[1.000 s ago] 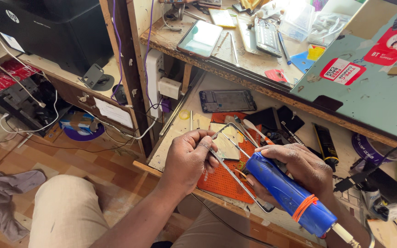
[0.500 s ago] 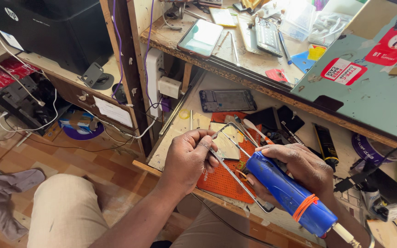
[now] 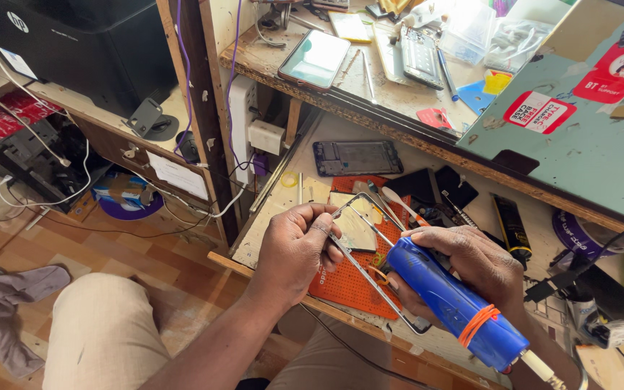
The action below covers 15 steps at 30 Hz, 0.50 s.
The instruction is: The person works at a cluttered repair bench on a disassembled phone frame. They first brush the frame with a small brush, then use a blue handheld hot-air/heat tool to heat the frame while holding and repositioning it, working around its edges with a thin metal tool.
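The left hand (image 3: 294,249) pinches one long side of a thin metal phone frame (image 3: 370,263) between thumb and fingers, holding it above the orange mat (image 3: 348,285) on the surface (image 3: 272,217). The right hand (image 3: 471,263) is wrapped around a blue handheld tool (image 3: 453,303) banded with orange rubber, its tip against the frame. Just beyond the hands lie a dark phone chassis (image 3: 357,157) and a black tube (image 3: 512,224); on the shelf above rests a phone (image 3: 316,58)
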Each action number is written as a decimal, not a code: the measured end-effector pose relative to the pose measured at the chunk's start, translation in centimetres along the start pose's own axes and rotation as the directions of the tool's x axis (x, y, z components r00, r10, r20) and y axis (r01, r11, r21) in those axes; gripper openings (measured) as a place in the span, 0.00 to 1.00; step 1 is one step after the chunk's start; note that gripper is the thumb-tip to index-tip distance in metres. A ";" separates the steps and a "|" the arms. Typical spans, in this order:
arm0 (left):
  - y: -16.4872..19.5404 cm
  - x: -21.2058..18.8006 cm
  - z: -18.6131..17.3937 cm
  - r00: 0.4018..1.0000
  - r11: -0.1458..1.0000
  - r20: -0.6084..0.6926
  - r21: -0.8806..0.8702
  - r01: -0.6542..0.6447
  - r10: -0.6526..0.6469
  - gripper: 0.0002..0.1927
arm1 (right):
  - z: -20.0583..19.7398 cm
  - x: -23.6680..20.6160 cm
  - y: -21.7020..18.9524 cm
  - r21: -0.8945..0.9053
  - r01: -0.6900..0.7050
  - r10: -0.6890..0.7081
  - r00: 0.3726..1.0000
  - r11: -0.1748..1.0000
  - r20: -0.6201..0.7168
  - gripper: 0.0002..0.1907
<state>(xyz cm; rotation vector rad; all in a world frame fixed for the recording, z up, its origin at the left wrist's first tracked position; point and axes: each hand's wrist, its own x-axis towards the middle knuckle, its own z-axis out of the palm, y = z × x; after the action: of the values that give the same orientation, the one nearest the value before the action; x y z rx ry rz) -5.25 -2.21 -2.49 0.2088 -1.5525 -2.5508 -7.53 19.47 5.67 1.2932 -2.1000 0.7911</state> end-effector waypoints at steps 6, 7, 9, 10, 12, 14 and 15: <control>0.1 -0.1 0.0 1.000 1.000 0.003 0.000 -0.004 0.004 0.13 | 0.0 -0.1 0.1 -0.006 -0.017 0.017 1.000 1.000 0.010 0.27; 0.1 -0.1 0.0 1.000 1.000 0.006 0.005 -0.005 0.005 0.13 | -0.1 -0.1 0.1 -0.016 -0.026 0.026 1.000 1.000 0.013 0.27; 0.1 -0.1 0.0 1.000 1.000 0.005 0.008 -0.007 0.007 0.12 | -0.1 -0.1 0.1 -0.018 -0.030 0.030 0.999 0.999 0.018 0.27; 0.1 -0.1 0.0 1.000 1.000 0.005 0.009 -0.008 0.008 0.12 | -0.1 -0.1 0.1 -0.009 -0.025 0.025 1.000 1.000 0.019 0.27; 0.1 -0.1 0.1 1.000 1.000 0.009 -0.002 -0.013 0.013 0.12 | -0.2 -0.1 0.1 0.000 -0.014 0.014 1.000 1.000 0.018 0.27; 0.1 -0.1 0.0 1.000 1.000 0.009 -0.001 -0.014 0.014 0.13 | -0.1 -0.1 0.1 0.001 -0.003 0.003 1.000 1.000 0.014 0.28; 0.1 -0.1 0.0 1.000 1.000 0.008 0.005 -0.011 0.011 0.13 | -0.1 -0.1 0.2 0.006 -0.013 0.013 1.000 1.000 0.018 0.28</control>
<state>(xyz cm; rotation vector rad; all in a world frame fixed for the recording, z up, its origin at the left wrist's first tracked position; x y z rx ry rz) -5.19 -2.25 -2.39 0.1910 -1.5589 -2.5423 -7.63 19.68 5.69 1.2964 -2.1236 0.7948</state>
